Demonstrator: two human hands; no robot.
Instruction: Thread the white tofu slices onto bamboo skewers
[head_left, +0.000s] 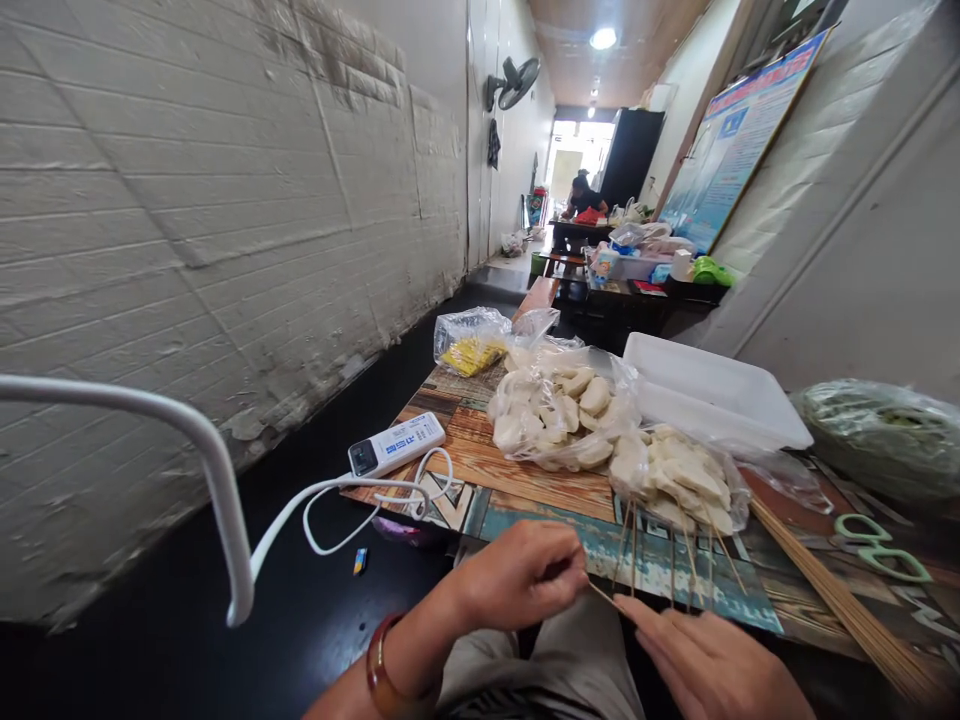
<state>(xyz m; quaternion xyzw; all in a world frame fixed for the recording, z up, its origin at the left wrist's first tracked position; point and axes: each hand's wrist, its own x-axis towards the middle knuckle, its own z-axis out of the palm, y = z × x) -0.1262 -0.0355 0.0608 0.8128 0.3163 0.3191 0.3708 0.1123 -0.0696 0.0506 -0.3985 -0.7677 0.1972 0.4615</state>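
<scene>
Just in front of the table's near edge, my left hand (529, 570) is closed in a fist, a bracelet on its wrist. A thin bamboo skewer (602, 597) runs from it to my right hand (705, 650), which pinches the other end with its fingers fairly straight. Whatever else my left fist covers is hidden. Beyond my hands lie pale sliced food pieces on skewers (686, 475), partly in clear plastic, with their sticks pointing towards me. A clear plastic bag (562, 405) of more pale slices sits behind them.
A bundle of bamboo skewers (840, 600) lies at right, near green-handled scissors (881, 548) and a wrapped bundle (885, 435). Behind stands a white plastic tray (712, 390). A white power bank (397, 445) with a cable sits at left. Another person (587, 198) is far back.
</scene>
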